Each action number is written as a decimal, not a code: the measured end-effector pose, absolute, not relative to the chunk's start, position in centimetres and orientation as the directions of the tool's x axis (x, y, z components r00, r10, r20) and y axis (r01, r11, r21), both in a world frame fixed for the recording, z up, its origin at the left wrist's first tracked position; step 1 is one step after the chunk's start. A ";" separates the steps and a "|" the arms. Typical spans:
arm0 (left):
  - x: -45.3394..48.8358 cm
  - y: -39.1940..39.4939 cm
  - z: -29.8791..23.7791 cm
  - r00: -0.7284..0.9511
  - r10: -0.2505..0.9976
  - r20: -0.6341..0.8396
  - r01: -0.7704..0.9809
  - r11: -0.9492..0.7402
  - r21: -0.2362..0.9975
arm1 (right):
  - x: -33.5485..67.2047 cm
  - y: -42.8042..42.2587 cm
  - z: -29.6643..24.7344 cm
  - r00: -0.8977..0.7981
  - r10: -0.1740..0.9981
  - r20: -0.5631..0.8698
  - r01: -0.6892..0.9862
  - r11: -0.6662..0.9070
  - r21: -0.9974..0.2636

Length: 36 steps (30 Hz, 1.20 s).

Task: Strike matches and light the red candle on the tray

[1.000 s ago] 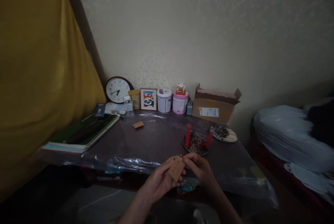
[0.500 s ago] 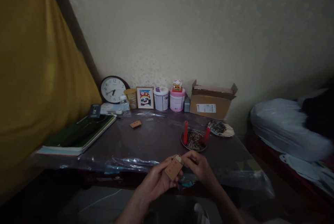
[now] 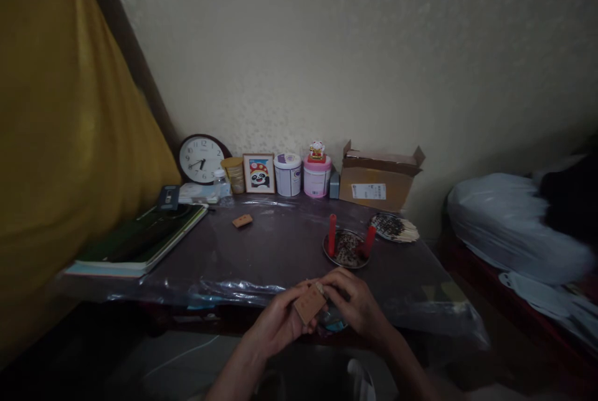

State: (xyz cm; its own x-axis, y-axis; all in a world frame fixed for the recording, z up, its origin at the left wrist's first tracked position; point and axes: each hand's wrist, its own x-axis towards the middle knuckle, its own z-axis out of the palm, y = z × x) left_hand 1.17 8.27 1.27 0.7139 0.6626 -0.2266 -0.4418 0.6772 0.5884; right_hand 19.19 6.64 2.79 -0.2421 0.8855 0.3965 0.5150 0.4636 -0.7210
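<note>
My left hand [image 3: 279, 325] is wrapped round a small tan matchbox [image 3: 309, 305] over the table's front edge. Pale match ends [image 3: 320, 287] show at the box's upper end. The bent fingers of my right hand [image 3: 352, 301] press against that end and partly cover it. Beyond my hands, two red candles [image 3: 332, 236] rise from a round metal dish [image 3: 326, 256] strewn with dark bits. A second plate, holding burnt and pale matchsticks [image 3: 402, 231], sits to its right. Another tan matchbox [image 3: 242, 221] lies flat on the table, left of the middle.
Along the wall stand a clock [image 3: 202, 159], a framed panda picture [image 3: 260, 174], two round tins [image 3: 288, 177] and a cardboard box [image 3: 374, 183]. Green books [image 3: 135, 242] lie at the left beside a yellow curtain [image 3: 79, 127]. Clear plastic covers the table [image 3: 275, 245].
My right fingers have closed in over the matchbox's end, and less of the match ends shows. The left hand keeps its hold; the view has shifted slightly.
</note>
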 end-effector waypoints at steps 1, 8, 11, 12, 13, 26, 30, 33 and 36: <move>1.2 8.2 1.4 0.706 0.672 -0.225 -0.452 0.672 0.587 | 19.2 6.6 2.7 -0.238 0.886 0.398 0.516 0.462 -0.721; 1.3 8.4 1.4 0.633 0.733 -0.247 -0.474 0.620 0.626 | 19.1 6.7 2.6 -0.232 0.894 0.384 0.508 0.448 -0.735; 1.3 8.4 1.2 0.615 0.749 -0.247 -0.465 0.597 0.654 | 19.2 6.7 2.6 -0.264 0.884 0.385 0.507 0.467 -0.725; 1.4 8.4 1.2 0.605 0.756 -0.250 -0.465 0.590 0.660 | 19.2 6.7 2.6 -0.271 0.882 0.387 0.512 0.472 -0.718; 1.4 8.4 1.2 0.593 0.764 -0.253 -0.465 0.582 0.667 | 19.2 6.7 2.6 -0.270 0.881 0.388 0.521 0.473 -0.711; 1.3 8.3 1.2 0.533 0.806 -0.257 -0.468 0.534 0.704 | 18.9 6.6 2.3 -0.271 0.869 0.414 0.533 0.493 -0.687; 1.3 8.2 1.5 0.534 0.806 -0.254 -0.464 0.531 0.709 | 18.9 6.6 2.5 -0.270 0.876 0.399 0.527 0.482 -0.700; 1.2 8.2 1.6 0.540 0.800 -0.263 -0.450 0.538 0.713 | 19.0 6.6 2.7 -0.264 0.884 0.387 0.517 0.468 -0.717; 1.0 8.3 1.5 0.557 0.785 -0.270 -0.422 0.548 0.722 | 19.2 6.7 2.9 -0.259 0.897 0.359 0.508 0.442 -0.739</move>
State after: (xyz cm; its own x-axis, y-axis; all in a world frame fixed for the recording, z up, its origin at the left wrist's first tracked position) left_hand 1.01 8.29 1.47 0.5572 0.7851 -0.2703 -0.4223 0.5482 0.7219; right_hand 19.19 6.70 2.93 -0.2590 0.8968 0.3588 0.5083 0.4424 -0.7388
